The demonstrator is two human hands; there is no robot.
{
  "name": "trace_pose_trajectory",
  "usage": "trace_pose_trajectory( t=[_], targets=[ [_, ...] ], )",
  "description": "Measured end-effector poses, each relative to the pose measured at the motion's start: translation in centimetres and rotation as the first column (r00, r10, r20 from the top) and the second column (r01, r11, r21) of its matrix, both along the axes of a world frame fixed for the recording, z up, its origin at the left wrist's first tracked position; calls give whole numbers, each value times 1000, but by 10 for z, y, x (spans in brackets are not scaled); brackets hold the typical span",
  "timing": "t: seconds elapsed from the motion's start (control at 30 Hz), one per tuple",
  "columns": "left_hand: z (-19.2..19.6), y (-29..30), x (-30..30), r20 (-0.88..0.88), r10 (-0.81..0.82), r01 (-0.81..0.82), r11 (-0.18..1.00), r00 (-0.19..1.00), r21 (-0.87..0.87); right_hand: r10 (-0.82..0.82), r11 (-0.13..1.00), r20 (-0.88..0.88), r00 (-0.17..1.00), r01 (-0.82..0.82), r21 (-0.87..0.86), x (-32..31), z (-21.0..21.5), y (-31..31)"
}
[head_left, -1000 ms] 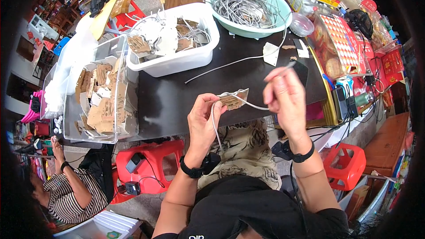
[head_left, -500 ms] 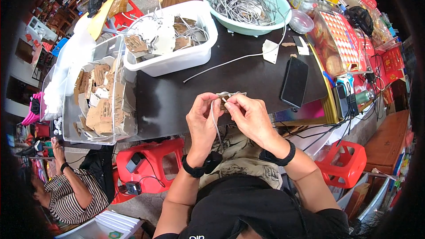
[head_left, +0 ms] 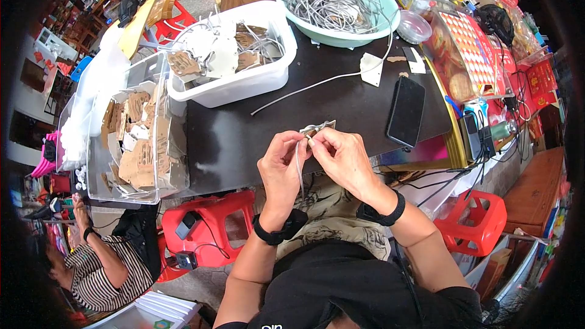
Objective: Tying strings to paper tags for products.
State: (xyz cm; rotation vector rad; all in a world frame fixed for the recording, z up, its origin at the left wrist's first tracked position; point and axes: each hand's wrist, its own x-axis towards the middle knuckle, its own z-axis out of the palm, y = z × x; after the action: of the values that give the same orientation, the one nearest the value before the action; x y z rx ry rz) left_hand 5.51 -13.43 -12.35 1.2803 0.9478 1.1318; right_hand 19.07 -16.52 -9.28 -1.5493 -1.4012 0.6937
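Note:
Close together at the near edge of the dark table, my two hands meet over a small cardboard piece (head_left: 323,126) with grey cord wound along it. My left hand (head_left: 281,161) is closed, pinching the grey cord (head_left: 299,170), whose length hangs down below the fingers. Thumb and forefinger of my right hand (head_left: 343,158) pinch a pale cord end beside the left fingertips. Fingers partly hide where cord and card meet. Another grey cord (head_left: 304,92) lies across the table, running from a light-green basin (head_left: 341,38) full of coiled grey cord.
A white tub (head_left: 234,88) holds cards with cord; a clear bin (head_left: 125,190) holds cardboard pieces. A black phone (head_left: 406,111) and a white card (head_left: 370,68) lie at right. Red stools (head_left: 207,222) stand below the table edge. A person in stripes (head_left: 106,268) sits at left.
My hands have drawn slightly closer together, and the card between them has tilted a little. Both still pinch the cord.

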Motion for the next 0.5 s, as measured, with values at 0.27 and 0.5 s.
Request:
trace_pose_trajectory(
  t=[0.27, 0.5],
  targets=[
    [-5, -2, 1, -178, 68, -30, 977, 982, 210, -48, 994, 69, 996, 41, 102, 0, -6, -2],
    [-15, -2, -1, -156, 20, 15, 976, 988, 219, -1, 998, -173, 985, 13, 68, 2, -4, -3]
  ],
)
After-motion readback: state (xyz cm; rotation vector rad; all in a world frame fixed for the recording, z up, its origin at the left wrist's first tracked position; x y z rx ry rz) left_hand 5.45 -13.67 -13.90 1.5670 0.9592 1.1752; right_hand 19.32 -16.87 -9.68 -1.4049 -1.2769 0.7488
